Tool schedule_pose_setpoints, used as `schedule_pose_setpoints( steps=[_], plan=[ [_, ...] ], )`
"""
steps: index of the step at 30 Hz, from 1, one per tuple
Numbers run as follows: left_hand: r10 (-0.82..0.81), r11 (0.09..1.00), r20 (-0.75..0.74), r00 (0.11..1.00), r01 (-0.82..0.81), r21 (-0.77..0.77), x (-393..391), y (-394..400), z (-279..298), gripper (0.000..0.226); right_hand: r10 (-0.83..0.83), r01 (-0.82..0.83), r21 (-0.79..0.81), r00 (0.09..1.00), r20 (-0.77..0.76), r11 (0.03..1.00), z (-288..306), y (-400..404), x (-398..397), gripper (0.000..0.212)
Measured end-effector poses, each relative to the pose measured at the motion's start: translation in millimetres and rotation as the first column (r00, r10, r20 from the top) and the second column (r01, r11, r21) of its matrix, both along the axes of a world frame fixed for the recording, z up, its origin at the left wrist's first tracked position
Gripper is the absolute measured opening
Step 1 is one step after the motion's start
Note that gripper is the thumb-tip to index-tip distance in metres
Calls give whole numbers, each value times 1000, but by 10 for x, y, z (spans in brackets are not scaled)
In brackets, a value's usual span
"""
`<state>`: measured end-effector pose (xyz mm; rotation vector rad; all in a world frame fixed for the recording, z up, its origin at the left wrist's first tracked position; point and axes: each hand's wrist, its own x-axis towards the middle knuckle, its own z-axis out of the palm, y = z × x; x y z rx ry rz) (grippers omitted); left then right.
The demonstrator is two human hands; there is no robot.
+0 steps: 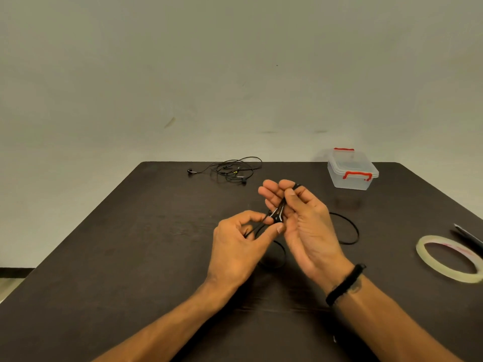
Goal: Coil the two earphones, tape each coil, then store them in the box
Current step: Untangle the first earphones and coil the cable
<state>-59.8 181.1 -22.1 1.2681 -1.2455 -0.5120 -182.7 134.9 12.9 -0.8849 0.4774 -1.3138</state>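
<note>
Holding: earphone pinched between left hand and right hand, above the table
Axis: earbuds slant up toward far-right
Cable: loops partly hidden behind right hand
Second earphone: tangled, far-left of hands
Box: lid on, far-right
Tape roll: right, cut off

1. Table: dark brown, faint wood grain.
2. Both earphones: black cords.
3. Box: clear plastic, red latches.
4. Tape: pale, translucent.
5. Wristband: black.
6. Wall: grey-green, a few dark scuffs.
</note>
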Motion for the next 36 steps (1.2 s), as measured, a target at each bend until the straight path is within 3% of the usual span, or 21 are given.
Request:
schedule_pose_setpoints(
  steps=[9, 19, 25, 28, 31, 33, 36],
  plan=[
    [-57, 995, -133, 989, 68, 78, 7, 5, 0, 19, -114, 88, -155, 979, -168, 984, -72, 111, 97, 19],
    [-16, 998, 55, 998, 13, 61, 23, 25, 39, 23, -138, 93, -201, 965, -221, 975, -108, 167, 139, 22],
    [109, 993, 190, 976, -116, 21, 56, 2, 28, 26, -142, 81, -246, 960, -240, 966, -154, 186, 189, 22],
    [123, 991, 382, 916, -96, -90, 117, 7, 41, 33, -180, 119, -260, 958, -222, 958, -137, 166, 181, 22],
    [121, 982, 653, 748, 7, -190, 168, 18, 57, 42, -255, 210, -242, 951, -172, 947, -71, 58, 79, 21],
    [114, 993, 788, 605, -39, -113, 217, -19, 68, 46, -252, 239, -132, 963, -93, 962, -5, -32, -12, 21],
    [-17, 995, 829, 559, -75, 71, 311, -89, 39, 51, -198, 180, 150, 973, 115, 972, 64, -201, -158, 24]
  ],
)
